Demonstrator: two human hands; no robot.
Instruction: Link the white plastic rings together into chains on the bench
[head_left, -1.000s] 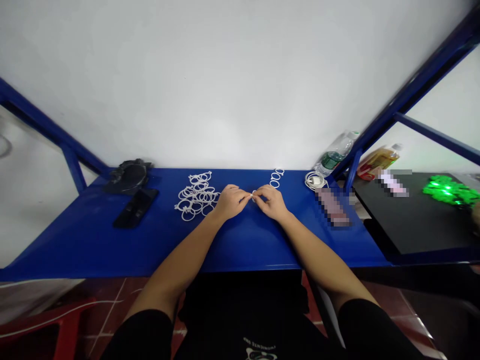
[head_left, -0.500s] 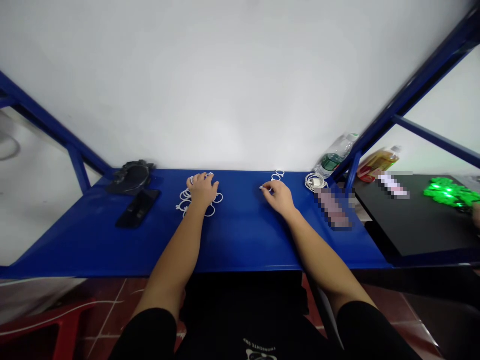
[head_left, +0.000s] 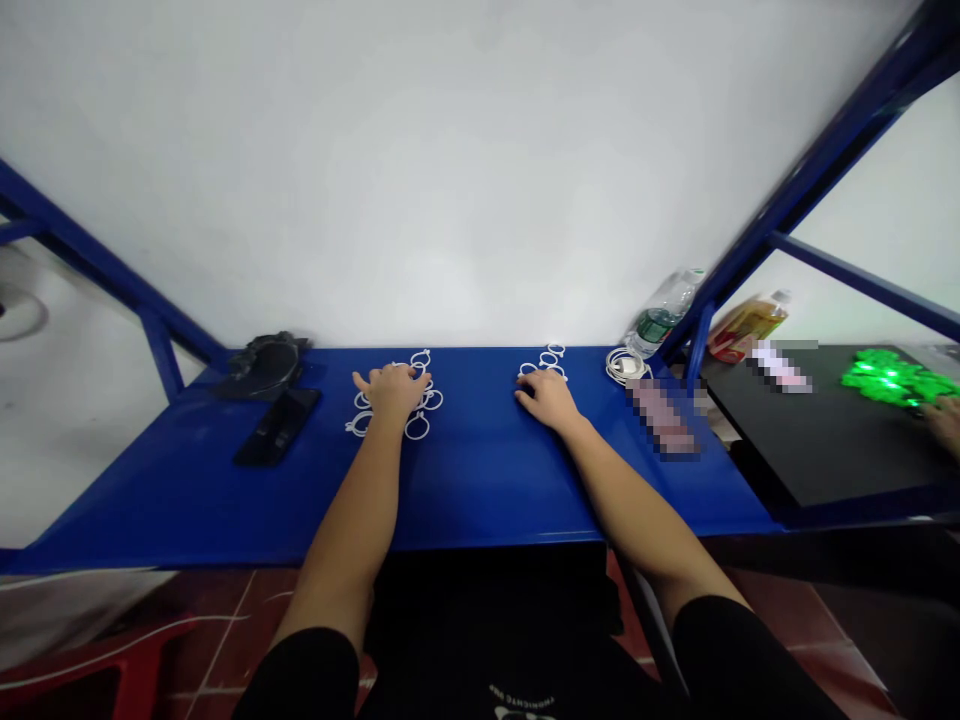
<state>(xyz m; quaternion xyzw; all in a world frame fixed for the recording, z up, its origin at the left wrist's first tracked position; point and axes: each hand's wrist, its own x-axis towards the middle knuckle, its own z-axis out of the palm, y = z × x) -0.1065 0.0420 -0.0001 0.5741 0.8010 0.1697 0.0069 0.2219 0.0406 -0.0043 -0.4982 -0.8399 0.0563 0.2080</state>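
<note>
Several white rings with small knobs, like looped cable ties, lie in a loose cluster [head_left: 418, 427] on the blue table [head_left: 480, 480]. My left hand [head_left: 390, 392] rests palm down over that cluster, fingers spread, covering part of it. Farther right, a smaller group of white rings [head_left: 553, 358] lies near the wall. At the near side of this group is my right hand [head_left: 551, 400], thumb and fingers slightly apart. One ring [head_left: 528, 370] shows just beyond its fingertips. Whatever lies under either palm is hidden.
A black phone [head_left: 277, 427] and a dark crumpled item [head_left: 266, 365] lie at left. To the right are a coiled white cable with charger [head_left: 624, 366], a water bottle [head_left: 664, 315] and a blurred flat object [head_left: 664, 415]. Another person's hand [head_left: 943, 420] touches glowing green material [head_left: 889, 378].
My right hand has let go of a white ring, which now lies with its group. My left hand has shifted slightly left and nearer over the cluster, its fingers spreading.
</note>
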